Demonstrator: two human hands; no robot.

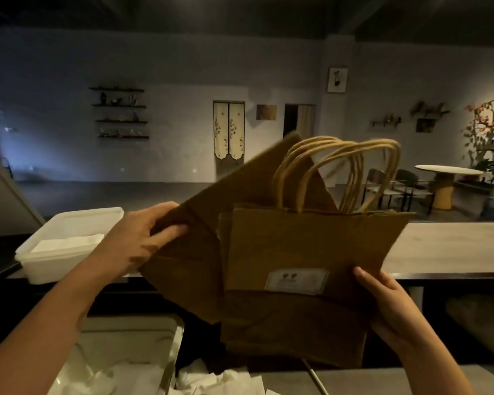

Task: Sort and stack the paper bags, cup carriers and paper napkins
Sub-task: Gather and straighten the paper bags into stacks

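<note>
I hold several flat brown paper bags upright in front of me. The front bag (303, 252) faces me with a white label and twisted paper handles (340, 172) pointing up. My right hand (382, 303) grips its lower right edge. Behind it a tilted brown bag (206, 218) leans to the left, and my left hand (143, 235) pinches its left edge. White paper napkins (69, 242) lie in a white plastic tub (54, 263) on the counter at the left. More crumpled white napkins (211, 380) lie at the bottom.
A pale counter top (451, 246) runs behind the bags to the right. A steel sink basin (126, 346) lies below my left arm. Beyond the counter the dim room has a round table with chairs (445, 178) at the far right.
</note>
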